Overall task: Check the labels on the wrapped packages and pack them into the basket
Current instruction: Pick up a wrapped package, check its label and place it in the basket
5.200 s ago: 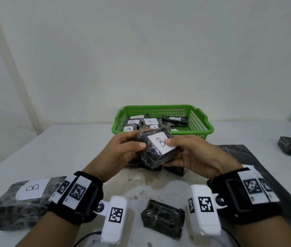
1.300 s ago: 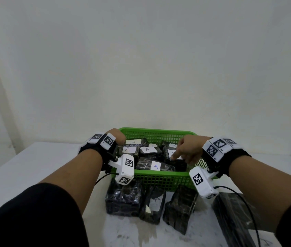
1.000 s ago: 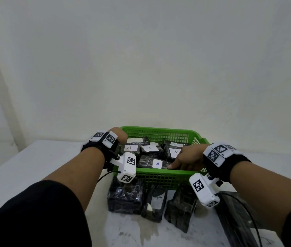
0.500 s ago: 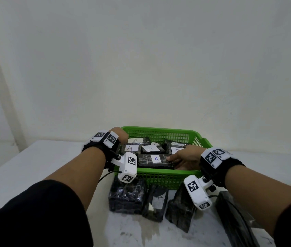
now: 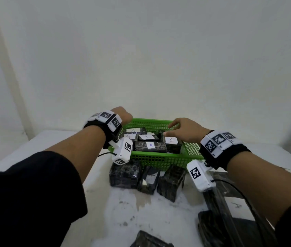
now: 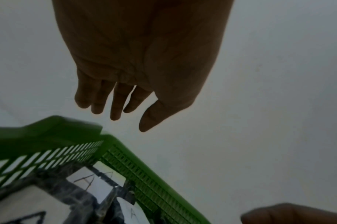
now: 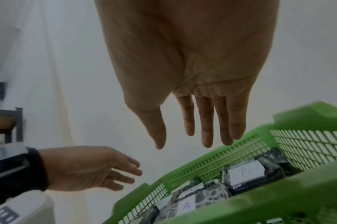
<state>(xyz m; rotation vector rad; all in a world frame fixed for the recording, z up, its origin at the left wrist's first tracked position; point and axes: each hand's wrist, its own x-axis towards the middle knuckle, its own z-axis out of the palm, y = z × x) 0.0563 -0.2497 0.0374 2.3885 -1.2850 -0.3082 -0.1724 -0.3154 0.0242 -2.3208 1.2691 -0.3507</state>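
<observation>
The green basket (image 5: 155, 157) holds several black wrapped packages with white labels, among them one marked A (image 5: 151, 145) at the front and one marked B (image 5: 171, 140) at the right. My right hand (image 5: 180, 130) hovers over the B package (image 7: 244, 172) with straight fingers (image 7: 207, 136), holding nothing. My left hand (image 5: 123, 116) hangs above the basket's left rim (image 6: 114, 141); its fingers (image 6: 115, 110) are loose and empty. Neither hand touches a package.
Three more wrapped packages (image 5: 125, 175) (image 5: 149, 180) (image 5: 171, 183) stand against the basket's near wall on the white table (image 5: 123, 211). Flat dark packages, one labelled A (image 5: 237, 205), lie at the right, and another (image 5: 150, 240) at the near edge. A wall is close behind.
My right hand has let go of the front A package in the basket and risen above it. My left hand has lifted a little off the basket's left rim.
</observation>
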